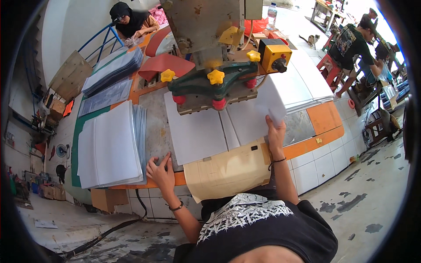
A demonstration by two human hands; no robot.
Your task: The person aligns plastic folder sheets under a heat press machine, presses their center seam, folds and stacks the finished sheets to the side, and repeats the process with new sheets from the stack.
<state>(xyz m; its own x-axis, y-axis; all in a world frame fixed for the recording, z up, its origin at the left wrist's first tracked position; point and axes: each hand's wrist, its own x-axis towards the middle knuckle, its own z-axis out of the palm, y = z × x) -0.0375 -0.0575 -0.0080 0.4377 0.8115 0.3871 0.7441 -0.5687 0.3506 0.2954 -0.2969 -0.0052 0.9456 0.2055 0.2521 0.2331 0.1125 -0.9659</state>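
My right hand (pixel 276 136) grips the near right corner of a white sheet (pixel 254 115), thumb on top and the other fingers mostly hidden. Beside it, across a narrow gap with a white strip, lies another white sheet (pixel 193 136). Both reach under the press head, a green frame (pixel 223 79) with yellow star knobs (pixel 215 77) and red feet. At the table's front edge my left hand (pixel 162 174) rests with fingers apart, its fingertips on the grey metal plate (pixel 153 114). It holds nothing. A yellowish board (pixel 226 173) lies under the sheets' near edges.
Stacks of white sheets stand at left (pixel 109 149) and right (pixel 302 74). Clear plastic sheets (pixel 105 97) lie farther left. A yellow control box (pixel 274 56) sits beside the press. One person (pixel 131 22) works across the table; another (pixel 353 50) sits at far right, near a cat (pixel 311 40).
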